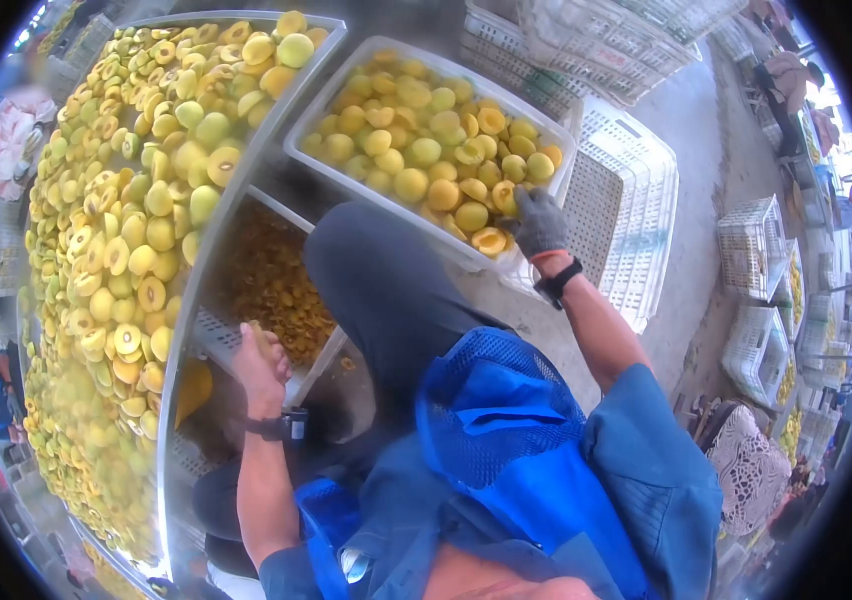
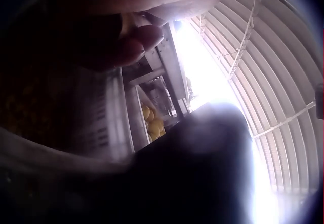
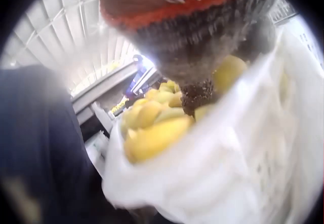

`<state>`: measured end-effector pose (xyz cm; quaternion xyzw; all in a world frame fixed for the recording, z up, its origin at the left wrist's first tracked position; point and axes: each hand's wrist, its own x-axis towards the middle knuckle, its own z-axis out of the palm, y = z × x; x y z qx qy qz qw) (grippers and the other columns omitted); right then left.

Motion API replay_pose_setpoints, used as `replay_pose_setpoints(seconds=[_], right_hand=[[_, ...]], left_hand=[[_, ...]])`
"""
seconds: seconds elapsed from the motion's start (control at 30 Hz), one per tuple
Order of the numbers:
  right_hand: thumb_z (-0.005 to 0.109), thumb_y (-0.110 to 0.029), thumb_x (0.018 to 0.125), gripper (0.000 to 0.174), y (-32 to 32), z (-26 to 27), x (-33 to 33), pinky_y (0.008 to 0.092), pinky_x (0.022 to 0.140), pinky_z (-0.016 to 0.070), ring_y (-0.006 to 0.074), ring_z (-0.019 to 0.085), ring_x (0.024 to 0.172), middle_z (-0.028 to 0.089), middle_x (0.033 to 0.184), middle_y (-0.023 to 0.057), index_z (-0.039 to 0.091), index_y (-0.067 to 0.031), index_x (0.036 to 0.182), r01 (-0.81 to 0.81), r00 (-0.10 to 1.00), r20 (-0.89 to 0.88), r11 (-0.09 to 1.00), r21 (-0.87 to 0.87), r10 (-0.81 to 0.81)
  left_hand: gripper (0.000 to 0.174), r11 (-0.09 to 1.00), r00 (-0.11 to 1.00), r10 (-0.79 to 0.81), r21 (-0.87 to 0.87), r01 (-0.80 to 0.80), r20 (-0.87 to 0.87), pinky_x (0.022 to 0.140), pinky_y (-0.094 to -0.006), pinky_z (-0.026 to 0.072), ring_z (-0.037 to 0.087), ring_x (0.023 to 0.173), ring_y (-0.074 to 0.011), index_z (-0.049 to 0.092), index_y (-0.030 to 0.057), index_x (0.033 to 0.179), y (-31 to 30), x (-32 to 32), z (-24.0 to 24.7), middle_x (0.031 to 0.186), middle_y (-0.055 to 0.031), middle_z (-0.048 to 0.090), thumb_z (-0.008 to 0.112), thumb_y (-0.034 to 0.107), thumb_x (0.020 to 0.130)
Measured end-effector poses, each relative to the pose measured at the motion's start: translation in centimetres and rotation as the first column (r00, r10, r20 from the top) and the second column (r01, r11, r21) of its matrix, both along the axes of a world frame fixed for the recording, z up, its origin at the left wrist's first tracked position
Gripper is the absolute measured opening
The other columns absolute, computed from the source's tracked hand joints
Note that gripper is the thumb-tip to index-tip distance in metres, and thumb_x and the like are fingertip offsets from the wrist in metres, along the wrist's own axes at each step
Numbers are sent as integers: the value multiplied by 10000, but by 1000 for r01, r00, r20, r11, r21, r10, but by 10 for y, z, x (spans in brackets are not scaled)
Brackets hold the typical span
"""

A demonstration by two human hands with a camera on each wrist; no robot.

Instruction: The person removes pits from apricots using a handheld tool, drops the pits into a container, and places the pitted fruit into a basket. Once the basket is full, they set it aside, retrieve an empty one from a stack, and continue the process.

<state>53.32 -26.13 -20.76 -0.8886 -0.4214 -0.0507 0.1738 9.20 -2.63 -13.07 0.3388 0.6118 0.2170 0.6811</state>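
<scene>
My left hand (image 1: 264, 375), bare, is over a crate of brown fruit pieces (image 1: 284, 290) between my legs and the sorting table. It pinches a small brownish-yellow piece (image 1: 262, 340) between thumb and curled fingers; in the left wrist view the hand is dark and the piece mostly hidden. My right hand (image 1: 543, 225), in a grey knitted glove, reaches into the near right corner of a white crate (image 1: 386, 200) heaped with halved yellow stone fruit (image 1: 426, 150). Its fingers bend down among the fruit, around a yellow fruit half (image 3: 230, 73) partly covered by the glove.
A metal-edged table (image 1: 201, 235) piled with halved fruit runs along my left. Beside the fruit crate, on the right, lies a white perforated crate (image 1: 636, 200); stacked crates (image 1: 606, 45) stand behind. My raised knee (image 1: 376, 260) is between both hands. Other people and crates line the far right.
</scene>
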Motion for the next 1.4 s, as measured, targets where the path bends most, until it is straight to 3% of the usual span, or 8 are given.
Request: replay_pose_setpoints(seconds=[0.17, 0.3, 0.47, 0.73, 0.87, 0.97, 1.17, 1.4], right_hand=[[825, -343, 759, 447, 19, -8, 19, 475, 785, 546, 352, 662, 943, 663, 1026, 141, 706, -102, 1116, 45, 999, 22, 976, -215, -41], [794, -326, 794, 363, 67, 43, 35, 450, 820, 554, 341, 683, 1024, 701, 1159, 142, 735, -121, 1088, -51, 980, -170, 697, -715, -102], [763, -443, 847, 600, 161, 46, 4, 454, 1070, 467, 358, 567, 1297, 582, 1434, 157, 623, -190, 1374, -403, 915, 20, 915, 18, 403], [569, -596, 954, 678, 290, -1, 17, 537, 1261, 160, 396, 214, 1556, 315, 1655, 157, 459, -275, 1540, -429, 902, -46, 886, -174, 428], [530, -614, 968, 670, 303, 23, 23, 537, 1260, 152, 394, 226, 1552, 315, 1659, 161, 459, -273, 1541, -413, 910, -178, 864, -288, 375], [540, -606, 969, 671, 296, -3, 54, 509, 1260, 182, 385, 229, 1552, 319, 1657, 164, 474, -250, 1535, -405, 892, -208, 914, 25, 401], [531, -575, 962, 646, 277, -25, 126, 490, 1239, 238, 373, 270, 1536, 310, 1656, 163, 485, -256, 1522, -252, 956, -205, 947, -197, 212], [554, -392, 976, 530, 300, -11, 104, 485, 1224, 272, 351, 336, 1506, 376, 1627, 119, 525, -254, 1488, -402, 903, 77, 895, -193, 422]], left_hand=[[535, 998, 998, -57, -15, 56, -10, 425, -285, 341, 403, 443, -127, 548, 85, 900, -4, 2, -8, 582, 7, 441, 407, 571, 1073], [542, 999, 998, -48, 1, 48, 26, 427, -287, 342, 400, 448, -123, 541, 78, 902, -1, 1, -7, 582, 10, 432, 399, 571, 1076], [544, 999, 999, -36, 16, 36, -4, 429, -285, 337, 399, 450, -122, 537, 71, 910, -2, -1, -9, 581, 11, 422, 409, 575, 1073], [551, 1000, 1000, 12, -9, -12, 0, 404, -263, 327, 383, 430, -104, 539, 84, 892, 8, -4, -16, 581, 19, 425, 441, 601, 1055], [553, 999, 1000, -1, -48, 0, -23, 412, -287, 347, 405, 440, -127, 544, 64, 901, 11, 3, -24, 585, -3, 435, 458, 589, 1053], [558, 999, 1000, -4, -38, 3, -29, 416, -288, 350, 407, 446, -129, 548, 56, 908, 15, 13, -21, 591, -6, 440, 456, 588, 1054], [561, 999, 1000, -4, -50, 3, -21, 417, -291, 347, 407, 445, -130, 544, 50, 908, 15, 14, -26, 596, -10, 444, 456, 585, 1056], [552, 997, 1000, -9, -82, 7, -25, 407, -283, 345, 408, 441, -119, 537, 55, 914, 14, 16, -26, 597, -8, 448, 451, 581, 1059]])
